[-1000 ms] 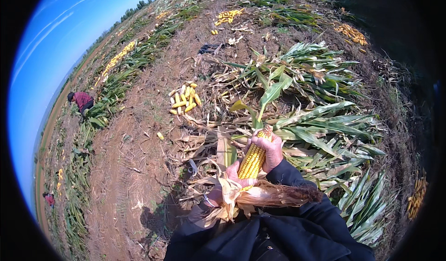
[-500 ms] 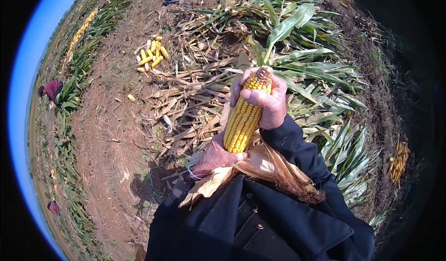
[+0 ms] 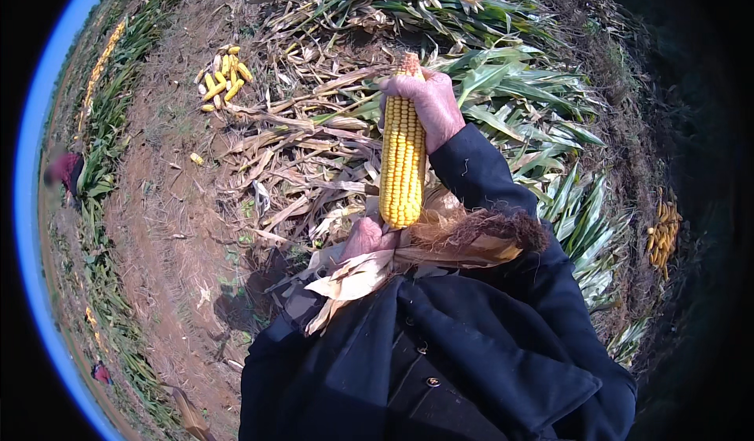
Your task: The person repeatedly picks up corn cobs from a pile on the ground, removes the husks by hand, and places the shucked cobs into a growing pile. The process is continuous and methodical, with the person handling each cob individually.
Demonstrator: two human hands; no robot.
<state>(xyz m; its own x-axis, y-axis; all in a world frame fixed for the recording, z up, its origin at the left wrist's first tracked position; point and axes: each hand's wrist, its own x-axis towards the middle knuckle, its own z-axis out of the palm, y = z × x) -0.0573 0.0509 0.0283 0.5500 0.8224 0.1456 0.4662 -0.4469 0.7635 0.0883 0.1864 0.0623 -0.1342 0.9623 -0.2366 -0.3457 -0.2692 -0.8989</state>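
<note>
A bare yellow ear of corn (image 3: 403,158) stands nearly upright in front of my chest, its reddish tip at the top. My right hand (image 3: 428,103) is closed round its upper part, just below the tip. At the ear's lower end my left hand (image 3: 367,238) is closed on the dry corn husk (image 3: 361,278), its fingers mostly hidden behind the leaves. Brown corn silk (image 3: 491,233) hangs with the peeled husk toward my right sleeve.
Husked ears (image 3: 225,78) lie piled on the soil ahead left, with one loose ear (image 3: 196,158) nearer. Cut green stalks (image 3: 518,87) and dry leaves (image 3: 306,150) cover the ground ahead. Another corn pile (image 3: 664,233) lies far right. A person (image 3: 67,170) is at the far left.
The ear has come more upright, and my right hand has moved up and away with it. My left hand now sits below the ear's end instead of round it.
</note>
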